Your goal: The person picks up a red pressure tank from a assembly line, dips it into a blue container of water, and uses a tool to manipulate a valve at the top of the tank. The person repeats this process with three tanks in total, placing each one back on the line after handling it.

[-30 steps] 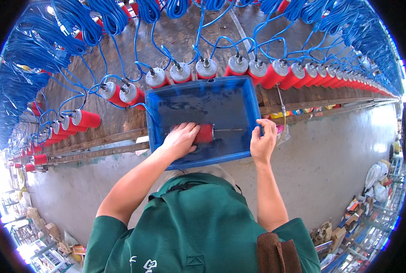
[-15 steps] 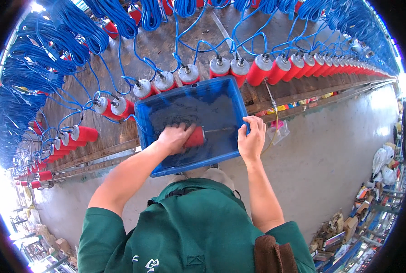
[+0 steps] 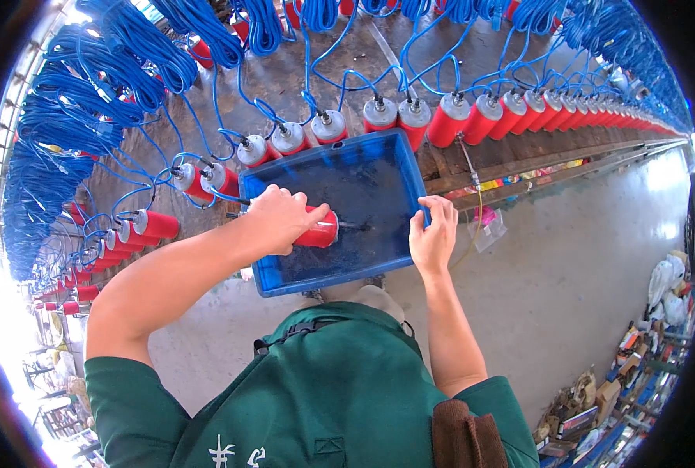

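Note:
My left hand (image 3: 279,218) is closed around a red cylinder (image 3: 318,228) with a shiny end, held sideways over the left part of a blue plastic tub (image 3: 328,286). The cylinder's other end is hidden by the hand; a blue cable seems to run from there toward the table. What looks like water lies dark in the tub. My right hand (image 3: 435,234) grips the tub's right rim, fingers over the edge. Just beyond the tub, several red cylinders with grey metal tops (image 3: 328,125) stand on the wooden table, blue cables rising from them.
Coiled blue cables (image 3: 90,97) are heaped along the table's far and left sides. A row of red cylinders (image 3: 511,113) follows the table edge to the right. A thin tube with a metal fitting (image 3: 472,168) hangs beside the tub. Boxes and bags (image 3: 589,405) lie at lower right.
My left hand has risen from inside the tub and moved left, bringing the red cylinder up with it. My right hand stays on the rim.

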Action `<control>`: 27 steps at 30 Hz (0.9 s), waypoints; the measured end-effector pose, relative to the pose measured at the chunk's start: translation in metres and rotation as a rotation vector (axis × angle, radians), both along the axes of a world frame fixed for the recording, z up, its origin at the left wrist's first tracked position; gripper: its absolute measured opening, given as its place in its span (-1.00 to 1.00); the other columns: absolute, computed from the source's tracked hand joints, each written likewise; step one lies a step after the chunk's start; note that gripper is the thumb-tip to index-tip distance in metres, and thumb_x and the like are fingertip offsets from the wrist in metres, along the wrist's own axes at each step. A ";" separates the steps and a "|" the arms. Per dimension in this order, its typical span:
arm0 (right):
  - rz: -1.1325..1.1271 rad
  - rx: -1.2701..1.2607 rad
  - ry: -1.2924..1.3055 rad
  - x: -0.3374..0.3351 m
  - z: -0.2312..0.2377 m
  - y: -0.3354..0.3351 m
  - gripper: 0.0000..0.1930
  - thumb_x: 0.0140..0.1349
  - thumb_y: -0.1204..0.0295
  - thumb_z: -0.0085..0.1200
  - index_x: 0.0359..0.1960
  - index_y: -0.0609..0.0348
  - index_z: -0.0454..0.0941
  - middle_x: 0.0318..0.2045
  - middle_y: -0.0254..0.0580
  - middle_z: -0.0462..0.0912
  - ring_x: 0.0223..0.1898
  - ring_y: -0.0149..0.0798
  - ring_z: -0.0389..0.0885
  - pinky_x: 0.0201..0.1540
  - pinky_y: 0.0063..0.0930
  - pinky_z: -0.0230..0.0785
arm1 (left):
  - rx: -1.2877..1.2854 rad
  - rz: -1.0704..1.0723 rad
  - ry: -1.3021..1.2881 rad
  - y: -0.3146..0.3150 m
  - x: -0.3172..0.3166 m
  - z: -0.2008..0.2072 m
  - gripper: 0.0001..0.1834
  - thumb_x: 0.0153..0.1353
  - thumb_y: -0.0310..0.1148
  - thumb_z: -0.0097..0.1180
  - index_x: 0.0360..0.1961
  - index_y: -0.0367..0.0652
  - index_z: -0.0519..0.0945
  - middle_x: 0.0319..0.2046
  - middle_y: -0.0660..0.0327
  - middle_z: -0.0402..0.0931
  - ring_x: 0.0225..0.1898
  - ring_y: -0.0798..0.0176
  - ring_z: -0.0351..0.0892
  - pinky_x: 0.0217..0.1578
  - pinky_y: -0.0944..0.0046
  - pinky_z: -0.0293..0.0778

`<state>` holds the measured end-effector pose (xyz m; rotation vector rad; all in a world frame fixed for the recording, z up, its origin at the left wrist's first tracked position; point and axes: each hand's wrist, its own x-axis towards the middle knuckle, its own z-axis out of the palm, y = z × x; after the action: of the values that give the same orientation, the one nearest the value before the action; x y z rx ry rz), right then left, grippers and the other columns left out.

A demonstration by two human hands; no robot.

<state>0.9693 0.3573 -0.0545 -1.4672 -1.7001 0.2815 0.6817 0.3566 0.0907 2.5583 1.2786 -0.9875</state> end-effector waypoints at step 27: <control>1.055 -0.084 -0.127 -0.105 0.030 0.015 -0.65 0.42 0.10 0.22 0.11 -0.02 0.70 -0.42 -0.16 0.72 -0.40 -0.05 0.70 -0.28 -0.22 0.55 | 0.284 0.306 -0.530 -0.098 -0.128 -0.029 0.07 -0.19 -0.14 0.61 0.48 0.30 0.45 0.05 0.22 0.59 0.04 0.01 0.64 0.10 -0.04 0.55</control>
<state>0.8638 0.3725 -0.0247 -0.5112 -2.4624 0.8252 0.5537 0.2581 0.0618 2.4482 1.6453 -0.0613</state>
